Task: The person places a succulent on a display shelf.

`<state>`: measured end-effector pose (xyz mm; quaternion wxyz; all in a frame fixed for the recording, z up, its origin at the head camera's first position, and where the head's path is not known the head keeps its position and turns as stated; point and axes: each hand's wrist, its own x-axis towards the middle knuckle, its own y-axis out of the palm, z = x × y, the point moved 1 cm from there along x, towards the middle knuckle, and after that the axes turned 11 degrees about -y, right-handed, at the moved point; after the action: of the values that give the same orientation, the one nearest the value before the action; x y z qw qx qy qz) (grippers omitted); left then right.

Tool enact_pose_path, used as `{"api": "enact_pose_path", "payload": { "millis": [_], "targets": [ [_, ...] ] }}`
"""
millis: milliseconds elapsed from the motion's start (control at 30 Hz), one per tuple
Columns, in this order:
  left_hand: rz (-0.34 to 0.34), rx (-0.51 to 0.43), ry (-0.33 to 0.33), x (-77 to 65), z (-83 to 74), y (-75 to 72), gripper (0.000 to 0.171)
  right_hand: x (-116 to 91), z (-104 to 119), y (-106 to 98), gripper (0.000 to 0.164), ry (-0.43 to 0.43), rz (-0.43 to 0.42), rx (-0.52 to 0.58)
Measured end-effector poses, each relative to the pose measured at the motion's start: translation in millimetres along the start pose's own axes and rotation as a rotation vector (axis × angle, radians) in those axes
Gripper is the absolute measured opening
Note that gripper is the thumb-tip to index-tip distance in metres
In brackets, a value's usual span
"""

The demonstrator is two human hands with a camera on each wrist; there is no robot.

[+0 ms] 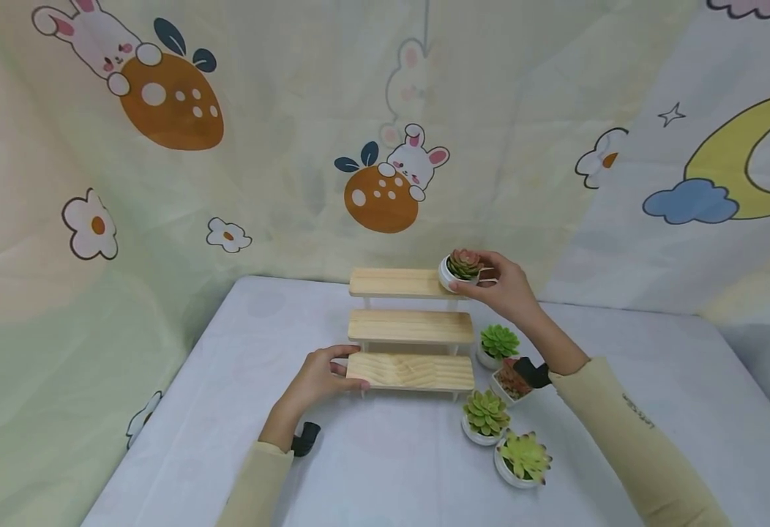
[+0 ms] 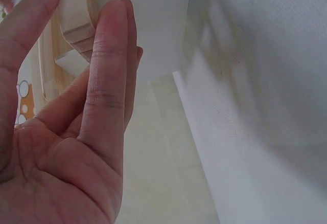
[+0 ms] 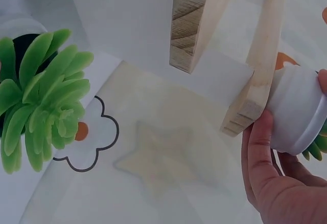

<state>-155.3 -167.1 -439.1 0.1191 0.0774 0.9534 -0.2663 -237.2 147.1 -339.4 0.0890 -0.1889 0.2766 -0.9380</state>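
Left hand (image 1: 322, 377): gripped the left end of the wooden stand (image 1: 411, 371), the lowest board between thumb and fingers; a sideways tug there could have shifted all three tiers.
Red-tipped succulent (image 1: 462, 266): its white pot was at the right end of the stand's top board; whether the base bore fully on the wood, I could not tell. Released half over the edge, it might have toppled.
Right hand (image 1: 506, 289): pinched that pot, at the stand's upper right.
Pale-green rosette (image 1: 486, 413): near the stand's front right corner.
Bright-green succulent (image 1: 500, 341): just right of the stand's middle board, where a falling pot might have struck it.
Reddish plant (image 1: 510, 380): right of the stand's lowest board.
Dark-tipped succulent (image 1: 525, 455): farther off the stand's front right.
Black wrist device (image 1: 533, 373): right of the stand, overlapping the reddish plant; lowering that hand could have knocked it.
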Motion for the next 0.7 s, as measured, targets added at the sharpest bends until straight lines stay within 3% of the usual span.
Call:
{"api": "enact_pose_path", "payload": {
  "millis": [700],
  "targets": [
    [0.001,-0.002,0.005,0.0,0.4,-0.2,0.071,3.2,1.5,2.4,0.069,-0.034,0.047,-0.034]
  ]
}}
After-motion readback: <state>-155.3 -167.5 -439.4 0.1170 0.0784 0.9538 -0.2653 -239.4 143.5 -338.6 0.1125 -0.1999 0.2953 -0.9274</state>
